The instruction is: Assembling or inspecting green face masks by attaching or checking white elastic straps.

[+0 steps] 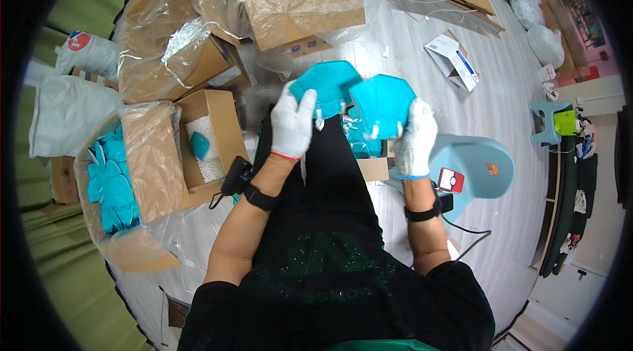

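My left hand (292,123), in a white knit glove, grips a teal face mask (327,84) by its left side, thumb on the surface facing me. A second teal face mask (384,101) is held at its lower right edge by my gloved right hand (417,138). The two masks are side by side in front of me, their inner edges close together or slightly overlapping. Short white straps hang from their lower edges. Beneath them, between my legs and the right hand, more teal masks (361,146) lie in a cardboard box (374,169), partly hidden by the hands and masks.
At left, a plastic-lined carton (155,163) stands by a pile of teal masks (112,183); a smaller box (227,123) holds white material and one teal piece. A carton of white packets (303,14) stands ahead. A light blue plastic seat (491,166) is at right.
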### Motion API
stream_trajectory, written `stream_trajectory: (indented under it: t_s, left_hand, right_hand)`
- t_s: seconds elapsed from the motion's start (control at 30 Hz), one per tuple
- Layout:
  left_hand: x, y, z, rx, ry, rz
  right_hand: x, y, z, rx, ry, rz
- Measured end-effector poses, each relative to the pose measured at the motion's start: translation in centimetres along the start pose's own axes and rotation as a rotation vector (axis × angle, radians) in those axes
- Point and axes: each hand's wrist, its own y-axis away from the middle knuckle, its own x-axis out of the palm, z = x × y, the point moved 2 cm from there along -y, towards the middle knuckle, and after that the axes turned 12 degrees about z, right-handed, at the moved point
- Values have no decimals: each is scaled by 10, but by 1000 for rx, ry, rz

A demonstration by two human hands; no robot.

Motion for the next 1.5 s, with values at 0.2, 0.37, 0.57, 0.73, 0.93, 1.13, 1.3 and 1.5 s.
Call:
stream_trajectory:
  t_s: [0.2,0.37,0.57,0.73,0.93,1.13,1.3,1.5]
  left_hand:
    - [36,18,-16,-11,282,60]
    - [23,19,-16,-204,309,-88]
    - [6,7,-5,2,228,-186]
    - [7,2,41,-375,579,-354]
    - [23,-8,38,-500,1111,-333]
    - [15,-8,34,-235,244,-336]
    - [22,-10,61,-231,405,-416]
    - [47,2,78,-246,206,-254]
  right_hand:
    - [68,11,7,-8,351,-66]
    - [79,8,3,-34,118,3]
    - [86,21,13,421,67,924]
    - [86,31,-18,434,-464,865]
    - [86,30,-13,387,-333,564]
    - [83,22,-4,207,-244,652]
    - [87,31,-12,815,-1244,744]
    - [97,-27,-74,586,-1142,383]
